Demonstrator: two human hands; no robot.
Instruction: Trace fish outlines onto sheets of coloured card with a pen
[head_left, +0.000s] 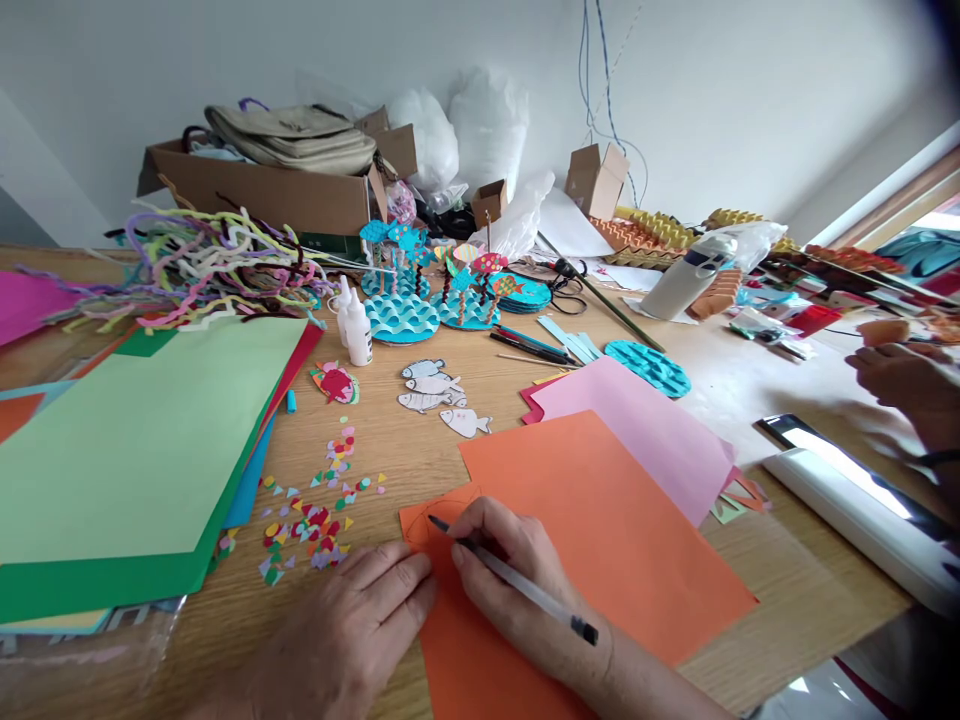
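In my right hand [517, 575] is a pen [536, 595] with a clear barrel and dark ends. Its tip meets the upper left part of an orange paper sheet [472, 640], where a thin curved line is drawn. My left hand [349, 620] lies flat, fingers extended, at the left edge of that sheet. A larger orange sheet [615, 510] lies under or beside it, over pink paper [637, 420]. Behind the hands are white fish cutouts [431, 385] and a red decorated fish cutout [335, 383]. Small coloured paper bits [315, 525] are scattered left of the sheet.
At left lies a stack of coloured paper [150, 450] below a heap of pipe cleaners [217, 260]. Glue bottles [358, 330] stand near blue wavy discs [397, 318]. At right are a white device [855, 515] and another person's hand [907, 385].
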